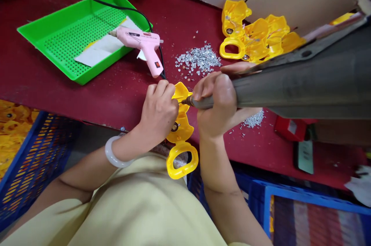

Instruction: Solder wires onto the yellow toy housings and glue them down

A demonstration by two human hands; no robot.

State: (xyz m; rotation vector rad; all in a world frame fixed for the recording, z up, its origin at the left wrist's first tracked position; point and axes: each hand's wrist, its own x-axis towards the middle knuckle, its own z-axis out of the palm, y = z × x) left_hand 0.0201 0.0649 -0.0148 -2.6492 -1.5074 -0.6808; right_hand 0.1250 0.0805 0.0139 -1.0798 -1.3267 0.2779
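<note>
My left hand [160,110], with a white bangle on its wrist, is closed on the upper left side of a yellow plastic toy shell [181,130]. The shell lies open side up at the table's edge, its ring-shaped handle toward my body. My right hand [216,101] is wrapped round the front end of a long grey power screwdriver [261,87], which lies nearly level and runs off to the right. Its tip points into the upper part of the shell, close to my left fingers. Whether a screw is on the tip cannot be made out.
A heap of small silver screws [201,58] lies beyond my hands, another pile [253,118] to the right. A pink glue gun [142,41] leans on a green tray [78,78]. Yellow shells [261,35] stand behind. Blue crates [37,149] flank the red table [95,103].
</note>
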